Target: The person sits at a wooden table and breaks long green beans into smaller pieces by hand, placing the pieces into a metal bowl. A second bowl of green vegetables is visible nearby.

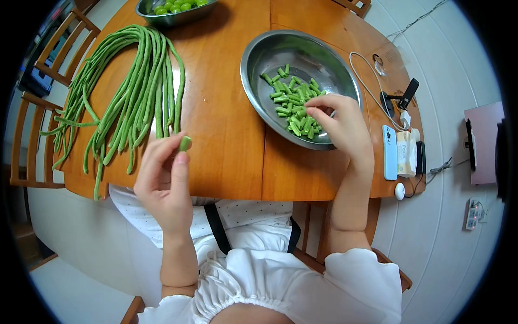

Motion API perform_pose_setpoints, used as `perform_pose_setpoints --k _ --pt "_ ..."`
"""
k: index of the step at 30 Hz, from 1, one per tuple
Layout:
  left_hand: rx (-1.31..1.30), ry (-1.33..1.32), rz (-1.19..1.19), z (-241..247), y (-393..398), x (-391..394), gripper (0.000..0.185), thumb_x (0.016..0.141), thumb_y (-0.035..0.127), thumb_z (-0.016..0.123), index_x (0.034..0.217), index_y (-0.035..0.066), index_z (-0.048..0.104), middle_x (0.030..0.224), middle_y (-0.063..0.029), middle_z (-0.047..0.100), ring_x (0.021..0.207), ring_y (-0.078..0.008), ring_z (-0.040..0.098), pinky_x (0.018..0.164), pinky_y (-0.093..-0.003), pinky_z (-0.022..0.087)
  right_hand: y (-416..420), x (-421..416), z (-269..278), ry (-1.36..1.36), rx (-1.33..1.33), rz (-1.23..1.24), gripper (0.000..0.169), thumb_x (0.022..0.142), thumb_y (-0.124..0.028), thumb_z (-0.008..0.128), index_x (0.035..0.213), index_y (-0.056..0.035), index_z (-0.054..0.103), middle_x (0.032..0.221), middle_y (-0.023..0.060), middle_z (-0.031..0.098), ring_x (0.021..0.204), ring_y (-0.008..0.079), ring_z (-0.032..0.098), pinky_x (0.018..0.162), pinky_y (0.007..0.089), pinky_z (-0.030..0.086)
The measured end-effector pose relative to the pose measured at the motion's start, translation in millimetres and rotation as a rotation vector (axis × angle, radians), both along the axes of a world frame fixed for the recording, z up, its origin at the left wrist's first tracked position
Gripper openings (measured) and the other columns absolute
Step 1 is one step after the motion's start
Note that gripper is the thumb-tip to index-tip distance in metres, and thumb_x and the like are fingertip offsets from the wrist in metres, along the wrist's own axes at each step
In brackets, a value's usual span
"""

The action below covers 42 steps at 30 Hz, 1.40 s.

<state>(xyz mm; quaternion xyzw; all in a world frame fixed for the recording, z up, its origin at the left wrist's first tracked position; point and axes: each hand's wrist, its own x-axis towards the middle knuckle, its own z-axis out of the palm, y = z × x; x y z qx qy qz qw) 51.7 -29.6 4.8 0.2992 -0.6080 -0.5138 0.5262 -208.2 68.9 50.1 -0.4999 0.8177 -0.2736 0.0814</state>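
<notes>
My left hand [168,174], just in front of the table edge, pinches a short piece of green long bean [185,143] between thumb and fingers. Over the near right side of a round stainless steel bowl [259,105] is my right hand [342,121]. Its thumb and index fingertips are close together above the cut bean pieces [297,97]; whether they hold a piece I cannot tell. A bundle of whole long beans [141,81] lies bent over on the left of the table, some tips hanging past its edge.
The wooden table [226,170] bears a metal dish [174,18] of green fruit at the far left. Along the right side are a white cable [362,60], a black stand [408,94], a light blue phone [389,152] and a tissue pack [406,154]. Wooden chairs [34,141] stand left.
</notes>
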Motion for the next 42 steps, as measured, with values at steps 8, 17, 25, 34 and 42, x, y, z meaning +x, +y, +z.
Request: perform_pose_setpoints --k 8,17,25,34,42 --pt "0.158 0.073 -0.301 8.5 12.4 -10.9 0.025 0.081 -0.013 0.061 0.105 -0.008 0.061 0.101 -0.0098 0.058 0.085 -0.0121 0.059 0.075 -0.0223 0.047 -3.3 -7.7 1.9 0.08 0.04 -0.066 0.019 0.084 -0.013 0.062 0.098 -0.0033 0.07 0.093 0.0156 0.07 0.082 0.0268 0.067 0.073 0.0346 0.05" --pt "0.15 0.15 -0.38 8.6 20.2 -17.7 0.023 0.077 -0.011 0.067 0.097 -0.004 0.059 0.097 -0.0107 0.063 0.089 -0.0155 0.063 0.081 -0.0259 0.051 5.7 85.1 14.9 -0.563 -0.312 0.392 0.023 0.076 -0.002 0.071 0.099 -0.0009 0.071 0.085 0.0074 0.066 0.074 0.0125 0.061 0.057 0.0207 0.042" --pt "0.059 0.056 -0.362 11.0 18.6 -16.1 0.018 0.074 -0.012 0.065 0.091 -0.006 0.063 0.089 -0.0114 0.065 0.082 -0.0151 0.064 0.074 -0.0243 0.052 0.3 94.9 2.3 -0.483 -0.477 0.382 0.017 0.074 0.005 0.071 0.09 0.0007 0.07 0.076 0.0071 0.065 0.069 0.0118 0.059 0.054 0.0214 0.042" --pt "0.017 0.051 -0.233 5.6 20.1 -20.0 0.017 0.073 -0.014 0.065 0.088 -0.007 0.066 0.088 -0.0135 0.068 0.081 -0.017 0.066 0.073 -0.0252 0.053 -3.1 108.4 -16.6 0.155 -0.738 0.41 0.025 0.068 0.006 0.073 0.092 0.003 0.067 0.076 0.0093 0.063 0.06 0.0203 0.058 0.051 0.0275 0.046" --pt "-0.127 0.02 -0.106 2.9 23.4 -22.6 0.016 0.073 -0.014 0.067 0.087 -0.007 0.067 0.087 -0.015 0.069 0.08 -0.0193 0.067 0.072 -0.0264 0.053 3.0 113.8 -27.0 0.401 -0.731 0.464 0.034 0.068 0.008 0.075 0.099 0.002 0.064 0.084 0.0086 0.064 0.067 0.0216 0.061 0.057 0.0294 0.05"
